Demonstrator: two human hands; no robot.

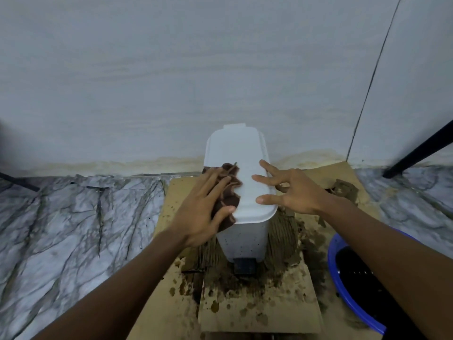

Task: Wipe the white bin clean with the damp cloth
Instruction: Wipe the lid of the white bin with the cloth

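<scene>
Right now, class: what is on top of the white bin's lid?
A brown cloth lies on the lid's left half, pressed by the left hand. The right hand spreads over its right side. The lid surface beneath cloth and hands is hidden.

A flattened sheet of brown cardboard (pixel 259 317) lies on a grey marble-patterned floor (pixel 73 229), soaked dark in its middle and spotted with brown drips toward the near edge. A torn, wet scrap of cardboard (pixel 345 190) sits at its far right corner. A blue basin (pixel 331 261), dark inside, stands just beside the sheet on the right. Behind is a pale wall (pixel 171 82) with a yellowish stain (pixel 122 165) along its base, and a black slanted leg (pixel 421 150) at right.
</scene>
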